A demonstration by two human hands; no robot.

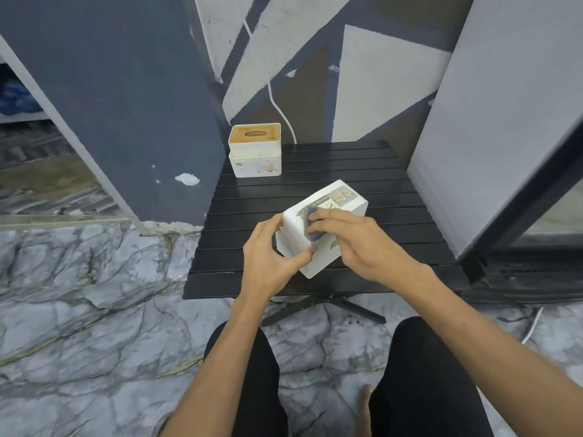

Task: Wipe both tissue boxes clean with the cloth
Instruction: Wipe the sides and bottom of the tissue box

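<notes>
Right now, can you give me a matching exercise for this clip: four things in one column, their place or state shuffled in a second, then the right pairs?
Things:
1. near tissue box
2. far tissue box
3. cloth
4. left hand

Places or states:
A. stands upright at the back left corner of the table, brown top, stained front
B. pressed against a box under the right hand
C. tipped over, label facing up
D. grips the near corner of a box

Pairs: 1-C, 2-A, 3-B, 4-D

I count two tissue boxes: one (321, 228) by the table's (394, 197) near edge, one (255, 150) at its far-left corner; one cloth (312, 223).
</notes>
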